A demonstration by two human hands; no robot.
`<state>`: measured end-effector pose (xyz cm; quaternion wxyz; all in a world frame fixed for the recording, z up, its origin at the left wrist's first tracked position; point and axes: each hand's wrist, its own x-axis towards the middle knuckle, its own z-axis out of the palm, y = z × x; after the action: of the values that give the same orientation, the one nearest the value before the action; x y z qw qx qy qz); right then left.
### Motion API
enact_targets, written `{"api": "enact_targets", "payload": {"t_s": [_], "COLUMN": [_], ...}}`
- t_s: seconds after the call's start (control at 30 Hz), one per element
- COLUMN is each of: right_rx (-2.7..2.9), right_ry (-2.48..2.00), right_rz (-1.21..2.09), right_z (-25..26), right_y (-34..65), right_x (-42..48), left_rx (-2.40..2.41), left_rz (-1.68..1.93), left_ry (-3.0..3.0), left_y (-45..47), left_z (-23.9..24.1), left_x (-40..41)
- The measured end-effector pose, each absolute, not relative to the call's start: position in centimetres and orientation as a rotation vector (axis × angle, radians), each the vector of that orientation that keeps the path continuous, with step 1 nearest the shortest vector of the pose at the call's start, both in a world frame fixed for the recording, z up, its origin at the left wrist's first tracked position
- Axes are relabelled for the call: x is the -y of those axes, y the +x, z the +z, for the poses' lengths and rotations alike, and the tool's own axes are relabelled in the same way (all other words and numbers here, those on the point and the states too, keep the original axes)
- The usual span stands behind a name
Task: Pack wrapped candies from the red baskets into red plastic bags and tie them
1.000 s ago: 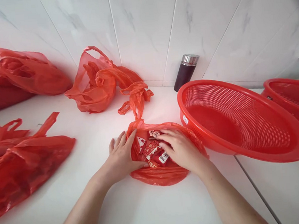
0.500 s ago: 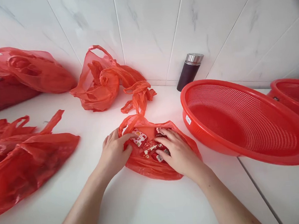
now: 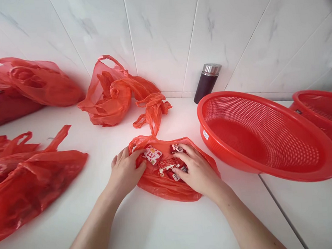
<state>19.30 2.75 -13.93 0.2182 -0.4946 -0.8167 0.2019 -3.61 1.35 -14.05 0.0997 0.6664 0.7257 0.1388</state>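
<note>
A red plastic bag [image 3: 166, 192] lies with its mouth spread on the white table in front of me. Several small wrapped sweets are inside: a white-and-pink one [image 3: 152, 154], a red one with pale print [image 3: 168, 164], and dark ones, the upper [image 3: 176, 148] partly under my fingers. My left hand [image 3: 125, 170] grips the bag's left rim, thumb inside and fingers outside. Reaching in from the right, my right hand [image 3: 197, 168] has its fingers apart over the sweets. Its thumb touches the lower dark sweet [image 3: 176, 176].
To the right stands a large red perforated basket [image 3: 237, 139], with a second red basket [image 3: 327, 106] behind it. A dark flask [image 3: 206, 84] is by the tiled wall. More red bags lie at the back [image 3: 109, 106] and left [image 3: 37, 182].
My right hand's fingers have shifted slightly over the sweets, and more of the upper dark sweet shows. My left hand stays at the rim. The view has shifted a little.
</note>
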Motion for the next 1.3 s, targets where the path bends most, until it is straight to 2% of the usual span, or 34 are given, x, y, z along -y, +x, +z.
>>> {"api": "enact_targets", "payload": {"t_s": [0.5, 0.77, 1.07, 1.3], "right_rx": [2.147, 2.297, 2.120, 2.249], "right_ry": [-1.254, -1.321, -1.365, -1.353], "right_rz": [0.458, 0.580, 0.569, 0.658], "right_z": [-13.71, -14.03, -13.38, -13.80], "right_y": [19.67, 19.59, 19.89, 19.66], "right_x": [-3.22, -2.82, -3.30, -2.87], "left_rx": [-2.136, -2.134, -2.108, -2.085], "left_rz": [0.418, 0.429, 0.416, 0.408], "left_ry": [1.984, 1.997, 1.997, 1.994], "left_y": [-3.72, -3.62, -3.69, -3.20], "left_z": [-14.42, -14.38, -14.27, -14.48], "left_x": [-1.41, -1.21, -1.34, -0.98]}}
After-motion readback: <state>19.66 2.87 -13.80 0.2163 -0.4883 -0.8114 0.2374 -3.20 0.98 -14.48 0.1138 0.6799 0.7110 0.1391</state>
